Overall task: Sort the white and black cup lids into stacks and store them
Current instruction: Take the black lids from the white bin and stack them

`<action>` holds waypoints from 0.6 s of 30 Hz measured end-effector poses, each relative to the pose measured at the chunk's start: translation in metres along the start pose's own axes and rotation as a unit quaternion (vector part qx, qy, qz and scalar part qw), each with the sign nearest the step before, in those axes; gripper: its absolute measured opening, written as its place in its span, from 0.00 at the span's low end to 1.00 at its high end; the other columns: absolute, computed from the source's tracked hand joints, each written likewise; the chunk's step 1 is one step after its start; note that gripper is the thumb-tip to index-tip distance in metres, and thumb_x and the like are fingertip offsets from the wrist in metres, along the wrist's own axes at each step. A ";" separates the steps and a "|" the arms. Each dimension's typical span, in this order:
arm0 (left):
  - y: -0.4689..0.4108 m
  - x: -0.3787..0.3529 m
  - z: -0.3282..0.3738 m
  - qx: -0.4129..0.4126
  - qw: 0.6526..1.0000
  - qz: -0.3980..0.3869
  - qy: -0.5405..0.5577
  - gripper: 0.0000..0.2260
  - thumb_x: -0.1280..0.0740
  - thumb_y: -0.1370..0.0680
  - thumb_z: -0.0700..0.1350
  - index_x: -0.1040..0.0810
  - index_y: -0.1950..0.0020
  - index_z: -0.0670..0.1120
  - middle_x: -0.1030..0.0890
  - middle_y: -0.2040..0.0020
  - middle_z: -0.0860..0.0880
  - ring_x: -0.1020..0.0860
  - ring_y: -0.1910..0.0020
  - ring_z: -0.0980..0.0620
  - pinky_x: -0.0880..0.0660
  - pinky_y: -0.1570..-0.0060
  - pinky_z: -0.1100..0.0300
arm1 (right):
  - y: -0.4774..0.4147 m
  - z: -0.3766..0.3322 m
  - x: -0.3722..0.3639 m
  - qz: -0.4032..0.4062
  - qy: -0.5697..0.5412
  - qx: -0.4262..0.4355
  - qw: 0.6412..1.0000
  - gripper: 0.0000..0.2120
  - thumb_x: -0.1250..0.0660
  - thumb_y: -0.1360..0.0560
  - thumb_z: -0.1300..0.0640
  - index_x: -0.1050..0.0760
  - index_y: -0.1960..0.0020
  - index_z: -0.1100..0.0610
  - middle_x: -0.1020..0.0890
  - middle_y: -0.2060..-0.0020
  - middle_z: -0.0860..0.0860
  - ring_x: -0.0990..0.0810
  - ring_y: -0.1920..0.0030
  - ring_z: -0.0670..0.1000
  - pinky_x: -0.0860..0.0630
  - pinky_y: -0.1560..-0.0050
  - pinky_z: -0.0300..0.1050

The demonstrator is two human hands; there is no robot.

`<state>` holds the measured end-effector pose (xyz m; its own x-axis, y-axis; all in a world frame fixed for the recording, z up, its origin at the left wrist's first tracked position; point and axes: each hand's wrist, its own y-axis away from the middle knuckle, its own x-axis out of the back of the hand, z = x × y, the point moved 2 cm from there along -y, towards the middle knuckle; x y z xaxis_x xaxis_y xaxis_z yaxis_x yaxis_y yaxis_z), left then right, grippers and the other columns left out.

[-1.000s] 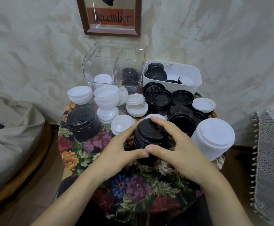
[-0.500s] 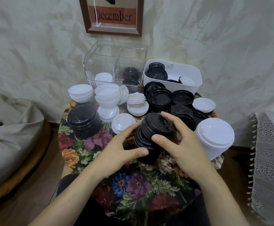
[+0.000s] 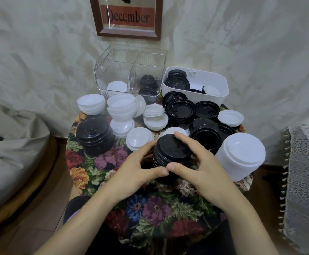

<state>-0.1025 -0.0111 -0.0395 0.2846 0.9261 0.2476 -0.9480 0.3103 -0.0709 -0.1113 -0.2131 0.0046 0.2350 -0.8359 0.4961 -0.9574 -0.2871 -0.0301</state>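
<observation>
A stack of black lids stands near the middle of the round table. My left hand grips its left side and my right hand grips its right side, the thumbs meeting at the front. A second black stack stands at the left. A tall white stack stands at the right. Loose white lids lie behind at the left, loose black lids behind at the right. A clear divided bin holds white and black lids. A white tub holds mostly black lids.
The table wears a flowered cloth. A grey beanbag lies at the left. A lace-covered piece of furniture stands at the right. A framed "December" picture hangs on the wall behind.
Half a second ago my right hand held the top black lids tilted off the stack. Now they sit flat on it, and both hands close around the stack.
</observation>
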 end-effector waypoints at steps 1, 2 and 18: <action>0.000 0.000 0.000 0.002 1.000 -0.001 -0.001 0.31 0.23 0.25 0.46 0.30 0.24 0.59 0.21 0.31 0.62 0.25 0.29 0.61 0.29 0.32 0.67 | 0.000 0.001 0.000 -0.001 -0.004 -0.001 1.000 0.34 0.24 0.26 0.44 0.34 0.24 0.34 0.28 0.30 0.31 0.30 0.30 0.34 0.30 0.28 0.43; 0.000 0.000 0.000 0.003 1.000 0.000 -0.002 0.31 0.23 0.25 0.46 0.30 0.24 0.59 0.21 0.31 0.62 0.25 0.29 0.61 0.29 0.31 0.65 | 0.000 0.001 -0.001 0.000 -0.007 -0.002 1.000 0.34 0.24 0.26 0.44 0.34 0.25 0.34 0.28 0.30 0.31 0.30 0.30 0.34 0.30 0.28 0.43; 0.000 -0.002 -0.009 0.020 1.000 -0.007 -0.004 0.34 0.20 0.27 0.48 0.30 0.24 0.62 0.23 0.29 0.61 0.27 0.28 0.60 0.32 0.27 0.52 | 0.000 -0.007 0.000 -0.021 0.052 0.018 0.998 0.31 0.26 0.26 0.41 0.35 0.27 0.32 0.30 0.33 0.27 0.32 0.31 0.31 0.32 0.34 0.37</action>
<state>-0.1019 -0.0115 -0.0483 0.2967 0.9199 0.2566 -0.9490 0.3140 -0.0285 -0.1121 -0.2101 0.0104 0.2551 -0.7703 0.5845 -0.9398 -0.3396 -0.0372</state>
